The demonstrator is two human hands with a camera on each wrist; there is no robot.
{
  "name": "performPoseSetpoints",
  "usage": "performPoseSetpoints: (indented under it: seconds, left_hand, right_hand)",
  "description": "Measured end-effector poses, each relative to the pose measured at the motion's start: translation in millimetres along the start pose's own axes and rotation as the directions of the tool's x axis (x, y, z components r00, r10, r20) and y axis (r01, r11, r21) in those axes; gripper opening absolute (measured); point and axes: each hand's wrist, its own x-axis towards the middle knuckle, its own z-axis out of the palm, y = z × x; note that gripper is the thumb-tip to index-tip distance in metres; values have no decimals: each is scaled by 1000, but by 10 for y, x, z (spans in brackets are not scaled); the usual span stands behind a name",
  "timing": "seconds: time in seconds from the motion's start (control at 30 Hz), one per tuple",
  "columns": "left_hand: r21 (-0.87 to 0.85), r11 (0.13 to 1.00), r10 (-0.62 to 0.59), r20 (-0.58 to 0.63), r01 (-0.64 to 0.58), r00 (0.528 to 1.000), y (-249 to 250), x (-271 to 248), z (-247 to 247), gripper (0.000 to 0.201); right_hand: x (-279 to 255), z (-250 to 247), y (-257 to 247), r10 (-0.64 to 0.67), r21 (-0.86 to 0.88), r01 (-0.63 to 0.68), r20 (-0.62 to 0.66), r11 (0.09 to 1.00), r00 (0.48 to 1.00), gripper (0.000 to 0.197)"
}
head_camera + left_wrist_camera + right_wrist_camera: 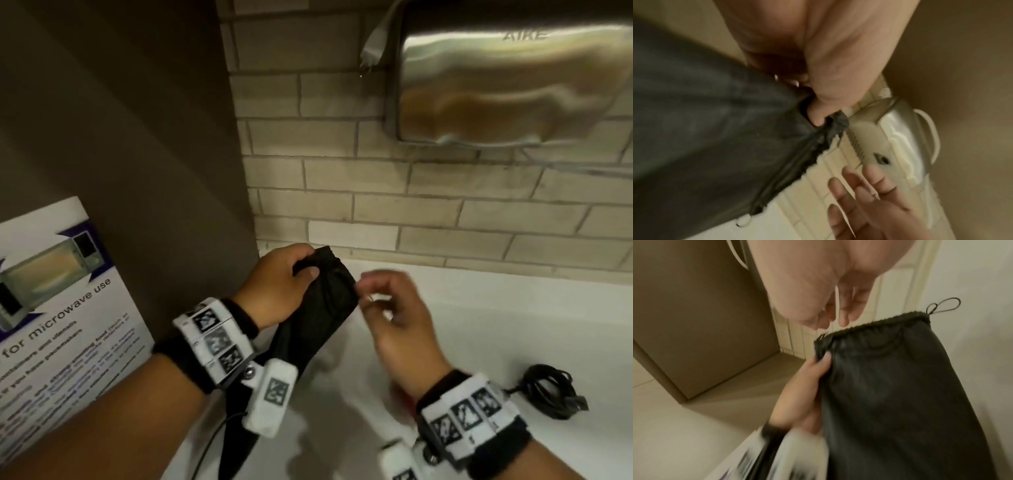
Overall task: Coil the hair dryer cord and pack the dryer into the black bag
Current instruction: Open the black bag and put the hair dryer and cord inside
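Note:
My left hand (303,272) grips the gathered top edge of the black drawstring bag (325,311) and holds it up over the white counter (479,325). The thumb is tucked into the bag's mouth (816,116). Beside the rim, my right hand (375,291) hovers with loose fingers (869,191) that hold nothing; its fingertips (842,321) are just above the rim of the bag (900,386). A drawstring loop (943,306) sticks out at the far corner. The coiled black cord (551,390) lies on the counter at the right. The dryer's body is hidden behind my right wrist.
A steel wall-mounted hand dryer (513,85) hangs on the brick wall above the counter. A brown panel (137,137) closes off the left side, with a microwave poster (58,308) leaning below it.

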Motion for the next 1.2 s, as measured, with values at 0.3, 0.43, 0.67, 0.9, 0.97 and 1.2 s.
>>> performPoseSetpoints:
  seconds: [0.3, 0.43, 0.67, 0.9, 0.97, 1.2]
  left_hand:
    - [-254, 964, 88, 18, -80, 996, 265, -498, -243, 21]
    - [-280, 956, 97, 28, -85, 995, 269, -620, -286, 21]
    - [-257, 965, 94, 163, -49, 982, 383, -924, -455, 72]
    - [249, 962, 100, 55, -110, 994, 751, -915, 136, 18]
    - [235, 971, 41, -6, -38, 999, 733, -871, 212, 18]
    - [402, 915, 47, -181, 30, 982, 476, -706, 150, 23]
  right_hand:
    - [444, -477, -298, 70, -147, -11, 397, 989, 915, 20]
    - [403, -411, -245, 190, -366, 10, 505, 930, 842, 31]
    - [419, -391, -383, 114, -549, 212, 499, 809, 859, 43]
    - [388, -127, -595, -27, -427, 281, 511, 859, 859, 29]
    - [359, -105, -574, -20, -424, 289, 537, 858, 844, 33]
    - [283, -220, -411, 61, -534, 350, 607, 769, 792, 68]
